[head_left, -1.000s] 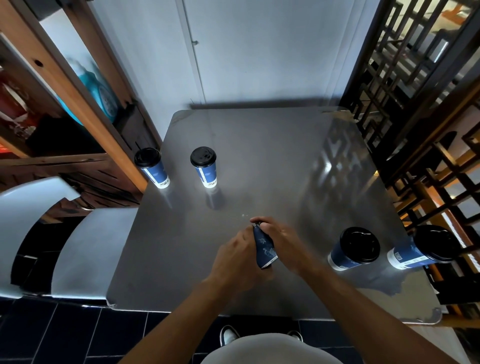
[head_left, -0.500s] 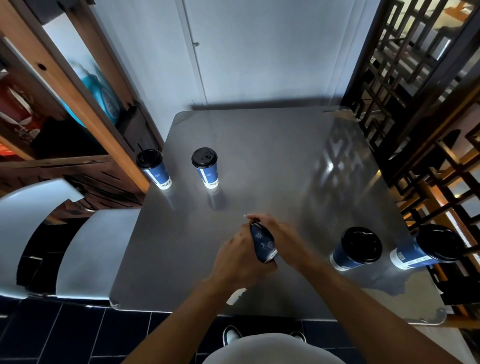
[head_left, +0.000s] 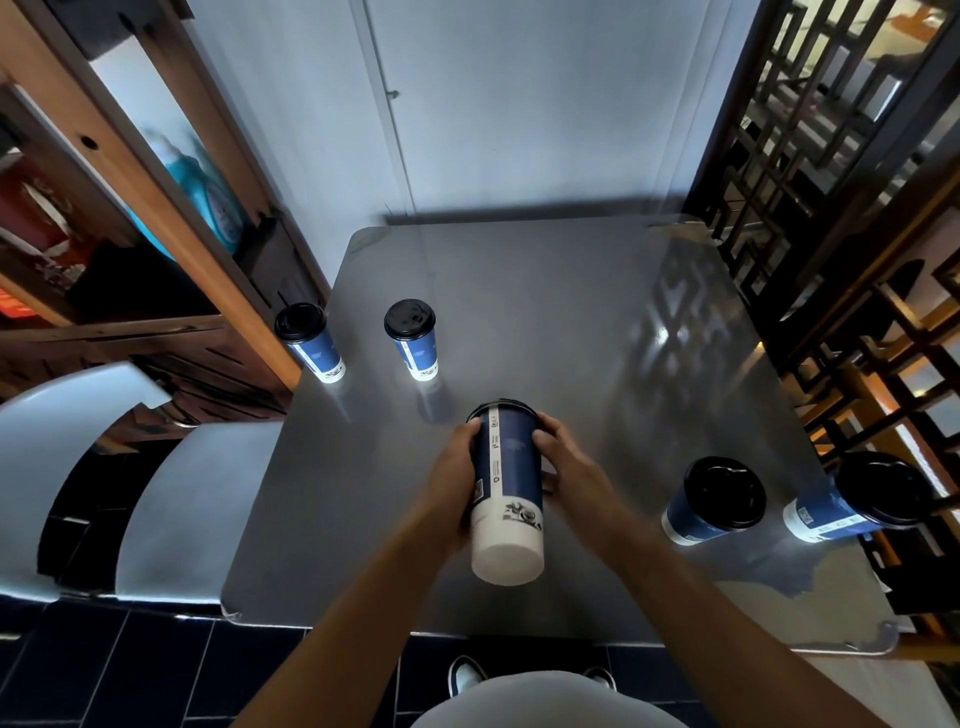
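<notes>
A blue and white paper cup (head_left: 511, 478) with a black lid is held above the grey table (head_left: 545, 312), tipped so its white base points toward me and its lid away. My left hand (head_left: 452, 483) grips its left side and my right hand (head_left: 563, 467) grips its right side, fingers curled round the wall. Two lidded blue cups (head_left: 307, 340) (head_left: 413, 338) stand upright at the table's far left. Two more lidded cups (head_left: 714, 501) (head_left: 852, 499) stand at the near right.
White chair backs (head_left: 78, 467) sit left of the table. A wooden shelf unit (head_left: 156, 234) rises at the left and a dark lattice screen (head_left: 831, 208) at the right. A pale wall lies behind. Dark floor tiles and my shoes (head_left: 467, 675) show below.
The cup between my hands has been lifted off the table and tipped base-first toward me, so it looks far larger. The four other cups have not moved.
</notes>
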